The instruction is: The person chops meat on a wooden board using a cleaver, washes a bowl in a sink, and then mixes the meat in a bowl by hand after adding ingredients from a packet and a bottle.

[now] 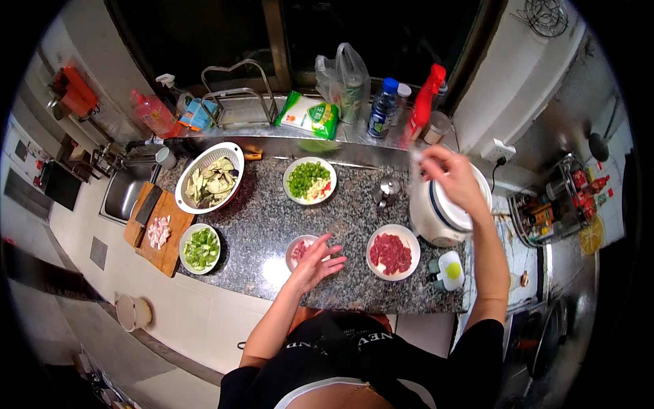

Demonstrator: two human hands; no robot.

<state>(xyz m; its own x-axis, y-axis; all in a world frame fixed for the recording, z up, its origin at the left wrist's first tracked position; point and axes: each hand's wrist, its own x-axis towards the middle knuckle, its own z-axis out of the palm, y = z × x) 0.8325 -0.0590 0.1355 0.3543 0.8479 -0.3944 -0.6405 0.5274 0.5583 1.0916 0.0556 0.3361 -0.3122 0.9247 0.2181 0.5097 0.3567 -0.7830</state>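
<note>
My left hand [315, 263] hovers above a small white bowl [291, 253] of pale pink meat pieces, its fingers spread and holding nothing visible. The hand covers part of that bowl. Over the white rice cooker [430, 217] at the right, my right hand [451, 178] reaches with bent fingertips drawn together. Something pale and blurred shows at those fingertips; its kind cannot be made out. Between the hands stands a white bowl [373, 268] of sliced dark red meat [392, 253]. A small metal pot or shaker [387, 191] stands left of the cooker.
Farther left are a bowl of chopped greens [310, 178], a white colander [182, 192] of sliced eggplant, a bowl of green pepper [201, 249], and a cutting board [163, 252] with a cleaver [148, 204]. Bottles [383, 108] line the back ledge. A green-and-white container [449, 270] sits near the front edge.
</note>
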